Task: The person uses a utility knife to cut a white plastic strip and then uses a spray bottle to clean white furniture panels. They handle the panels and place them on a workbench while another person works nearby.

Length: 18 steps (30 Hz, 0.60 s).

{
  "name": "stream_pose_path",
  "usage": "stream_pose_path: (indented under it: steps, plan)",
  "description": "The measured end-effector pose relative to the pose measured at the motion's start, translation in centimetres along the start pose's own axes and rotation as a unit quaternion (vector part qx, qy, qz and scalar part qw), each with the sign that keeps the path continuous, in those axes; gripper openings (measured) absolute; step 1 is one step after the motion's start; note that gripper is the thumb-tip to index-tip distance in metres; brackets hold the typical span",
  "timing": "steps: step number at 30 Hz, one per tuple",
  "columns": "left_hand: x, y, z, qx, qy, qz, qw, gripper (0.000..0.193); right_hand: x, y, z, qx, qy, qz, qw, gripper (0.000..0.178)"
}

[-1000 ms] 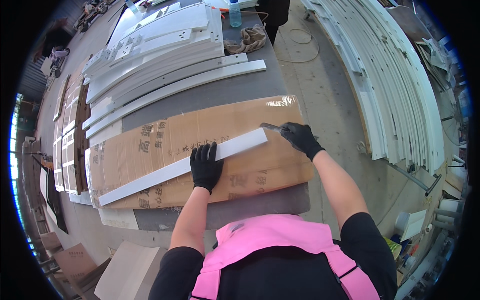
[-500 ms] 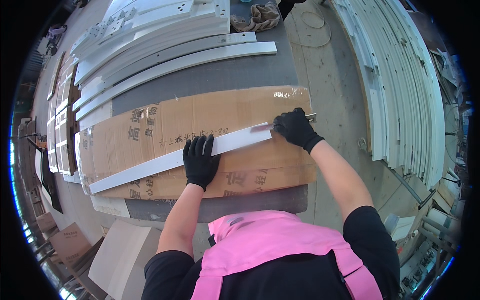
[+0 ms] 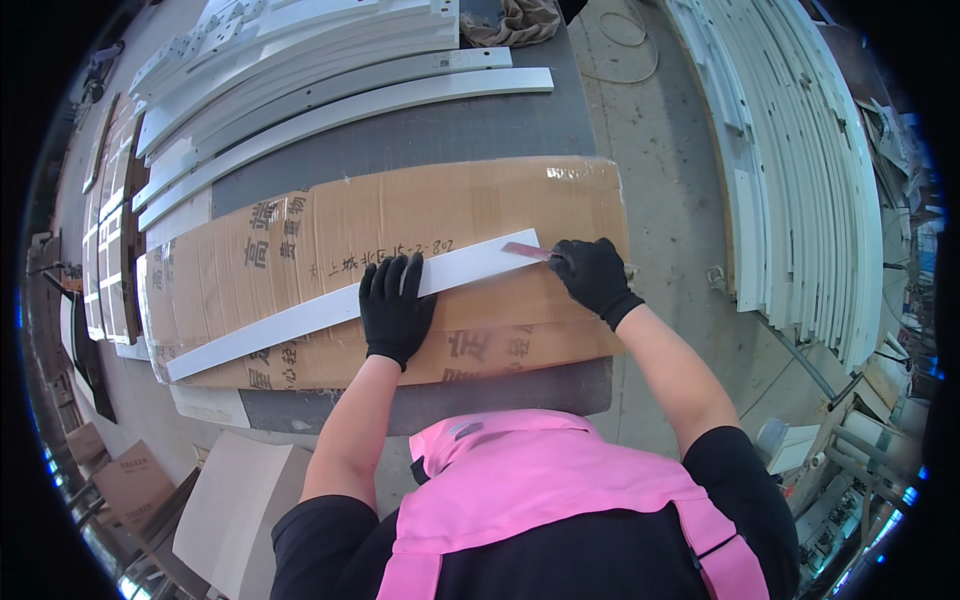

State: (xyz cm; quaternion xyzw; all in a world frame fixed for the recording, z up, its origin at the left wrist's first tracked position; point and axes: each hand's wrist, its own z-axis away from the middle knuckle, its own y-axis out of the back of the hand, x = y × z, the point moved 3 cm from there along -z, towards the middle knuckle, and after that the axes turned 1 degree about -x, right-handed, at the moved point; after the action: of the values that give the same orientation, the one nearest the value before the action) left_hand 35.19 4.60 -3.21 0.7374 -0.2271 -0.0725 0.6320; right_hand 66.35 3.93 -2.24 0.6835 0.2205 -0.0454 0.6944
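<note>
A long white strip (image 3: 300, 318) lies slantwise on a large flat cardboard carton (image 3: 480, 200), its right end farther from me. My left hand (image 3: 397, 310), in a black glove, lies across the strip's middle, fingers stretched out and pointing away. My right hand (image 3: 597, 278), also gloved in black, is closed around a thin flat tool with a reddish blade (image 3: 524, 250). That blade rests over the strip's right end. The fist hides most of the tool, so its exact kind cannot be made out.
The carton lies on a dark grey table (image 3: 400, 150). Beyond it are stacked white boards (image 3: 330, 110) and a crumpled cloth (image 3: 525, 22). More long white boards (image 3: 800, 180) stand at the right. Pale panels (image 3: 240, 510) and a brown box (image 3: 135, 485) are at the lower left.
My right hand has come slightly nearer to me, and the blade has shifted and tilted over the strip's end. My left hand stays on the strip. The whole view has shifted slightly.
</note>
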Motion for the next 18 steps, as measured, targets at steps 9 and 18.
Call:
stream_pose_path:
  steps: [9,18]
  plan:
    - [0.1,0.3,0.0,-0.017,0.009,0.002,1.0,0.056,-5.2,-2.7,1.3,0.021,-0.083,-0.011,0.996,0.022]
    - [-0.4,0.2,0.6,0.013,-0.011,0.036,0.999,0.055,-5.3,-4.6,2.2,0.041,-0.092,0.014,0.995,0.019]
